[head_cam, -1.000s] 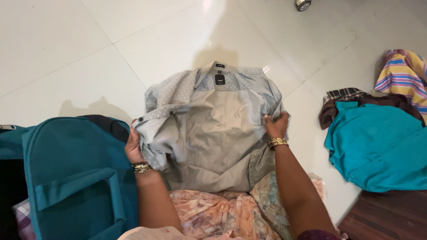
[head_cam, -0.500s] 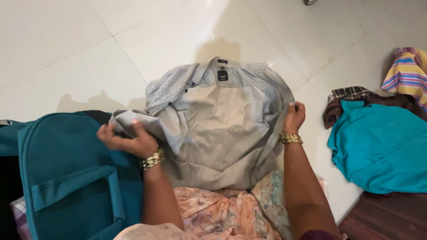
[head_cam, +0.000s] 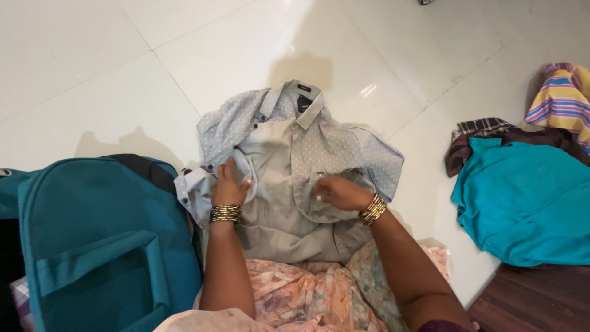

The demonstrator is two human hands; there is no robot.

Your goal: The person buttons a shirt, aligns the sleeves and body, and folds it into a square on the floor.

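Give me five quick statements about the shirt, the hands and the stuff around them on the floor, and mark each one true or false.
1. Both hands rest on the grey dotted shirt. True: left hand and right hand lie flat on it.
2. The shirt lies on a wooden table. False: it lies on the white tiled floor.
3. A teal bag sits beside the left hand. True.
4. The wrists are bare. False: both carry gold bangles.
5. The teal cloth lies under the shirt. False: it lies apart, on the right-hand side.
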